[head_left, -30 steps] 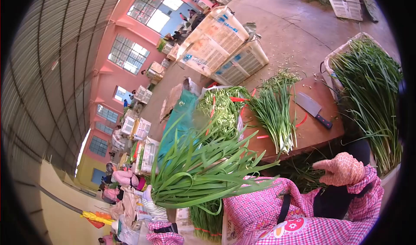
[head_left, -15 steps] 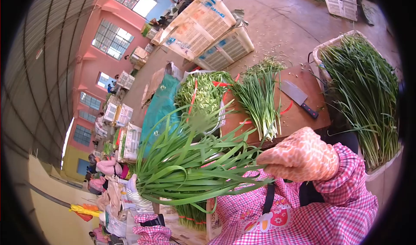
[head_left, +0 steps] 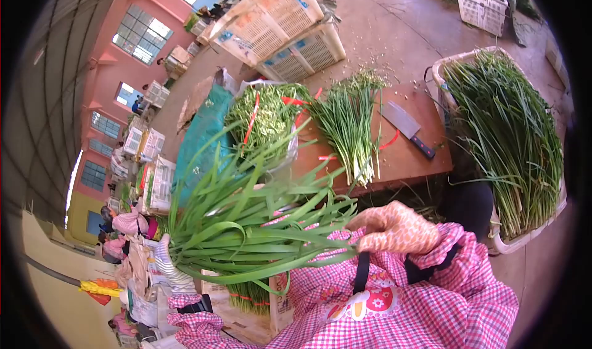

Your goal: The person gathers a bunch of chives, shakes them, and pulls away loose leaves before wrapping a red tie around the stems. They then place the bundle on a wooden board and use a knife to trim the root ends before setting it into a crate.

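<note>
My left hand (head_left: 171, 267), in a striped white glove, is closed around the gathered end of a large bunch of garlic chives (head_left: 259, 225). Its long flat green leaves fan out to the right across my front. Close to the leaf tips is my right hand (head_left: 398, 229), in an orange-patterned glove, with thumb and fingers parted. A few tips reach its fingertips; I cannot make out any leaf held between them. Beyond the bunch, a trimmed bundle of chives (head_left: 351, 127) lies on a brown board (head_left: 394, 164) beside a cleaver (head_left: 407, 127).
At right stands a white crate (head_left: 502, 247) heaped with chives. Left of the board are a bag of cut pieces (head_left: 265, 114) and a teal net (head_left: 206, 139). Stacked white crates (head_left: 302, 53) stand beyond. Banded bundles (head_left: 250, 298) sit at lower left. Other people (head_left: 131, 221) work farther off.
The view has shifted, so the scene sits further left. My right hand's fingers have parted from a pinch at the leaf tips. My left hand keeps hold of the bunch.
</note>
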{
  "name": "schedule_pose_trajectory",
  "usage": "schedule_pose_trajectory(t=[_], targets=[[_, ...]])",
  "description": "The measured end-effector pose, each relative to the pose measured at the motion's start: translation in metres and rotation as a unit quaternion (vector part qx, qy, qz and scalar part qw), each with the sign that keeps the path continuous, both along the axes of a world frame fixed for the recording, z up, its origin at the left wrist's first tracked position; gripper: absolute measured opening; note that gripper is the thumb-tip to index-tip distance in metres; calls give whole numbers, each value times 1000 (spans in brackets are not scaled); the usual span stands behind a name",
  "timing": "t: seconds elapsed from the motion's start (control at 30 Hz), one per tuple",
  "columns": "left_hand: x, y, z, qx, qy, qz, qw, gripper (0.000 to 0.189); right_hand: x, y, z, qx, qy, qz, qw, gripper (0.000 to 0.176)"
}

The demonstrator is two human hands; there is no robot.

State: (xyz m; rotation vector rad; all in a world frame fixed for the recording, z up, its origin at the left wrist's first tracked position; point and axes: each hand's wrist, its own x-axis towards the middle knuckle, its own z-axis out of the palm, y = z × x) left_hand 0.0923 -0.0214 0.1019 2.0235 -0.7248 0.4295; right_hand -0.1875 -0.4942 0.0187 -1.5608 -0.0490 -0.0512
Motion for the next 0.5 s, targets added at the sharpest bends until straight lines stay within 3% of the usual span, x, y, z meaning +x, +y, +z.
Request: schedule_pose_trajectory(t=[0.03, 0.1, 0.13, 0.17, 0.23, 0.3, 0.37, 0.43, 0.47, 0.5], targets=[[0, -1, 1, -5, -7, -1, 1000, 32, 3, 9, 3, 66, 16, 10, 998, 40], [-3, -2, 2, 177, -227, 49, 956, 34, 11, 23, -2, 193, 58, 35, 979, 30], [1, 2, 2, 202, -275, 48, 939, 41, 12, 28, 4, 269, 62, 33, 960, 21], [0, 5, 1, 205, -273, 48, 939, 41, 13, 33, 3, 271, 65, 33, 960, 21], [-4, 6, -2, 16, -53, -23, 998, 45, 14, 42, -3, 299, 0, -68, 952, 18], [-1, 14, -7, 89, -99, 15, 991, 43, 15, 46, 1, 332, -70, -194, 920, 20], [7, 16, -14, 155, -155, 46, 975, 40, 22, 30, -2, 387, -91, -334, 855, 22], [9, 12, -21, 25, -39, -12, 999, 37, 16, 15, -14, 456, -167, -323, 812, 23], [5, 9, -17, -295, 255, -82, 917, 34, 7, 11, -20, 468, -227, -252, 816, 27], [10, 15, -22, -294, 255, -82, 917, 34, -1, 2, -34, 457, -255, -140, 840, 34]])
